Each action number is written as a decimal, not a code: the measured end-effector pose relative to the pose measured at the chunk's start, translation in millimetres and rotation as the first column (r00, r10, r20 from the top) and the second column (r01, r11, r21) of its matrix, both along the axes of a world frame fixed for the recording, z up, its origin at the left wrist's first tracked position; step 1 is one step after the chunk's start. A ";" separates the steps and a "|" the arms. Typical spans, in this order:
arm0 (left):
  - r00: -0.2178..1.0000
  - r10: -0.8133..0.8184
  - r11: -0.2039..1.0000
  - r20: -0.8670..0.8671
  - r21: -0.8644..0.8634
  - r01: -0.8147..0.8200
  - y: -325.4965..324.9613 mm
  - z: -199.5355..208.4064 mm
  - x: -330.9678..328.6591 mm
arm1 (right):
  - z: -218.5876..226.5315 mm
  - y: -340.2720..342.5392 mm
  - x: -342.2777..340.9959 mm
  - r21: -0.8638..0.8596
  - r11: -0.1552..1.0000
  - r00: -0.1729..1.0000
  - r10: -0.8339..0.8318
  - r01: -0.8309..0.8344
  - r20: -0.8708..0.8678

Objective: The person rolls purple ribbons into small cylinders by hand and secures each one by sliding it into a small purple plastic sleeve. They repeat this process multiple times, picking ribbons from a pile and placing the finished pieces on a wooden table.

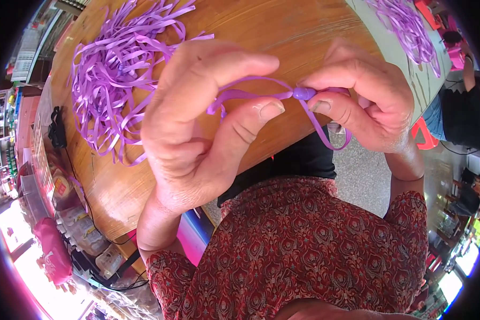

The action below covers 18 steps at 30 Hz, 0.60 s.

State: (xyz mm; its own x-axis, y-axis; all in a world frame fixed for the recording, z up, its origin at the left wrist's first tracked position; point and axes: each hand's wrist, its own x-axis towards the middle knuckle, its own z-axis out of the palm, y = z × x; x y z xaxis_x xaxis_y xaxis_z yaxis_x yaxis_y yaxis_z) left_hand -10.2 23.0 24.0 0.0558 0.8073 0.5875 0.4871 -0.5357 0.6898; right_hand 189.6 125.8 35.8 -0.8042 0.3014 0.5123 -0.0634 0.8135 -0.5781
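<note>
**One ribbon in grasp, two heaps around**

Pinching one purple ribbon (pixel 320 128) at its single purple bead (pixel 304 94) with right hand (pixel 384 101), above the near edge of wooden table (pixel 282 29). With left hand (pixel 178 125), thumb and forefinger parted, partly blocking the view of one ribbon heap (pixel 109 80). On white table (pixel 421 90), one second heap (pixel 405 29). At lower left, one pink pouch (pixel 53 250) and clear plastic packages (pixel 82 229); cannot tell contents.
</note>
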 end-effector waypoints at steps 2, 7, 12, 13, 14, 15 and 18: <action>0.995 -0.012 0.999 0.096 -0.031 0.015 2.1 4.3 4.7 | -0.3 0.1 -0.5 0.068 0.998 0.999 -0.006 0.008 -0.035; 0.992 -0.040 0.994 0.123 -0.092 0.051 -0.6 8.7 11.6 | 4.8 -3.7 -5.5 0.210 0.978 0.993 0.006 0.018 -0.114; 0.974 0.025 0.969 0.224 -0.246 0.032 -8.1 7.6 16.0 | 3.1 -4.3 -6.8 0.319 0.945 0.983 -0.020 0.078 -0.181; 0.974 0.026 0.969 0.223 -0.244 0.030 -8.0 6.2 15.1 | 2.8 -4.6 -7.1 0.321 0.944 0.983 -0.018 0.076 -0.182; 0.973 0.006 0.971 0.231 -0.234 0.050 -7.3 4.3 13.9 | 2.4 -5.0 -7.5 0.333 0.939 0.981 -0.019 0.084 -0.191; 0.971 -0.014 0.972 0.238 -0.225 0.070 -6.8 3.1 12.7 | 1.9 -5.0 -8.4 0.344 0.935 0.979 -0.021 0.091 -0.201; 0.959 -0.009 0.967 0.284 -0.243 0.081 -7.5 3.9 12.1 | 3.5 -6.7 -11.8 0.342 0.934 0.976 -0.025 0.099 -0.215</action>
State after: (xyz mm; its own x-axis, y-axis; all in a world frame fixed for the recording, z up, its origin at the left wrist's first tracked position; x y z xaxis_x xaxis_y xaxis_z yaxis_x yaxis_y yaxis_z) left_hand 1.9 15.5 27.9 -0.0406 0.9303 0.3645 0.2358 -0.3456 0.9083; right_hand 177.8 119.1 39.3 -0.6569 0.1195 0.7444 -0.0927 0.9671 -0.2370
